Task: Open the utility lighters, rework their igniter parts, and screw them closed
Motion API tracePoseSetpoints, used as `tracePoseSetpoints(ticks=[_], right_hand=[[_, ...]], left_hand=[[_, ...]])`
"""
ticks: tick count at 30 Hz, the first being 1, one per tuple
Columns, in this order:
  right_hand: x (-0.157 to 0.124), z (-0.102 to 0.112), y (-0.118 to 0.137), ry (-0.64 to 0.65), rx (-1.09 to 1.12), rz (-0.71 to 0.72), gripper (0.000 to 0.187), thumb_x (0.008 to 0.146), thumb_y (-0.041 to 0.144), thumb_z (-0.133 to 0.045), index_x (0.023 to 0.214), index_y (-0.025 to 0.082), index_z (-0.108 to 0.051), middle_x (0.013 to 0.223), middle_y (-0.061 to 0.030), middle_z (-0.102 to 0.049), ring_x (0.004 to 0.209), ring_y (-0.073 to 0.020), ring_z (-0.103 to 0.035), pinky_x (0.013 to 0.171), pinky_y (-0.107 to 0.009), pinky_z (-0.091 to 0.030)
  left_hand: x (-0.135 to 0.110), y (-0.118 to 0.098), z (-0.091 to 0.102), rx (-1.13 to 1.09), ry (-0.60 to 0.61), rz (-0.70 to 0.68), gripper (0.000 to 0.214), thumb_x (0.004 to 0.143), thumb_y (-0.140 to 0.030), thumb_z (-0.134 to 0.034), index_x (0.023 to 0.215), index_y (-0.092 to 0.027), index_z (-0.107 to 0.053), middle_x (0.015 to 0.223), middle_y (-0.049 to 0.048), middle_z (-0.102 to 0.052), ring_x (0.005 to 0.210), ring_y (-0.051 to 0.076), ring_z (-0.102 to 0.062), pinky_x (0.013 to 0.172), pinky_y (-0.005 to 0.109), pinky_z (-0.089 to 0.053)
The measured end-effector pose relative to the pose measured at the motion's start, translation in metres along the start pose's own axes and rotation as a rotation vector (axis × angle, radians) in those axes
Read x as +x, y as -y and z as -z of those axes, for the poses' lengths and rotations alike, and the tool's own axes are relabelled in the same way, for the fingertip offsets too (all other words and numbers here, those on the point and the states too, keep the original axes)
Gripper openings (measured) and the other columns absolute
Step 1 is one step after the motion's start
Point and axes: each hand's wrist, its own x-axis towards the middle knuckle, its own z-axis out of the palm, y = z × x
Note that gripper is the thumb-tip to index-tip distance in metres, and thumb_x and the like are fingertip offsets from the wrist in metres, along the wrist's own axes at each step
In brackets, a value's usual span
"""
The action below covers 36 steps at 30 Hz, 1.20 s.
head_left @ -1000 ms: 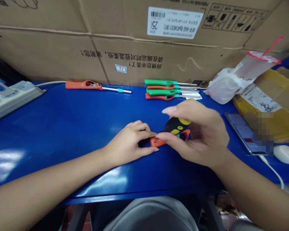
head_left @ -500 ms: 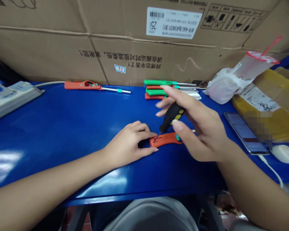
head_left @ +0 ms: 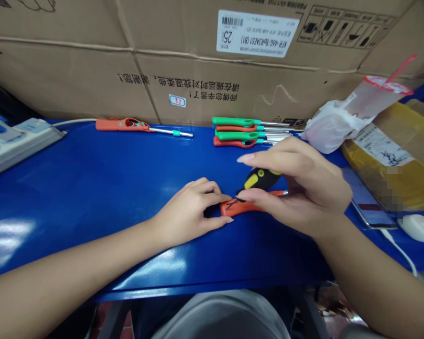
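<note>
An orange stick lighter [head_left: 233,207] lies on the blue table [head_left: 102,179] in front of me. My left hand [head_left: 191,212] rests on the table with its fingers curled, pinching the lighter's left end. My right hand [head_left: 300,188] is closed round a black and yellow screwdriver [head_left: 259,179], whose tip meets the lighter's left end. The right hand covers most of the lighter's body; a bit of its metal stem shows by the fingers.
Several green and orange lighters [head_left: 240,132] are stacked at the back, one orange lighter [head_left: 127,125] lies apart to the left. A big cardboard box [head_left: 162,61] walls the back. A power strip [head_left: 14,141] sits far left; a white bag [head_left: 332,125], a phone [head_left: 365,202] and a yellow package [head_left: 403,165] are right.
My right hand lifted with the screwdriver half a second ago, fingers spread, and has now dropped back over the lighter with the screwdriver lower and flatter. The left hand has stayed put.
</note>
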Motion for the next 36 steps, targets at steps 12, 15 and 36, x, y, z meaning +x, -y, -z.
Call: tracePoseSetpoints(ticks=[12,15,36], right_hand=[[0.0032,-0.0010,0.0073,0.087,-0.094,0.007,0.038,0.099,0.033,-0.066,0.135,0.024,-0.061,0.107,-0.0052,-0.074,0.098,-0.0213,-0.071,0.092,-0.041,-0.063],[0.0034,-0.0017,0.0080,0.164,0.026,-0.047,0.041,0.104,0.021,-0.050,0.145,0.023,-0.052,0.126,-0.0070,-0.070,0.111,-0.0217,-0.069,0.100,-0.044,-0.060],[0.0022,-0.0019,0.0068,0.162,-0.058,-0.018,0.039,0.101,0.022,-0.060,0.140,0.024,-0.058,0.120,-0.0062,-0.073,0.104,-0.0193,-0.071,0.097,-0.037,-0.060]], left_hand=[[-0.0008,0.0000,-0.0014,0.012,0.001,0.007,0.021,0.093,-0.036,-0.075,0.107,-0.020,-0.076,0.097,0.0048,-0.069,0.092,0.022,-0.061,0.084,0.037,-0.050],[-0.0010,-0.0008,-0.0010,0.002,0.008,0.011,0.024,0.093,-0.036,-0.075,0.111,-0.020,-0.076,0.101,0.0056,-0.069,0.094,0.023,-0.061,0.088,0.039,-0.050],[-0.0002,-0.0012,-0.0015,0.006,0.005,0.017,0.023,0.093,-0.035,-0.075,0.111,-0.020,-0.075,0.099,0.0053,-0.068,0.095,0.023,-0.062,0.087,0.038,-0.050]])
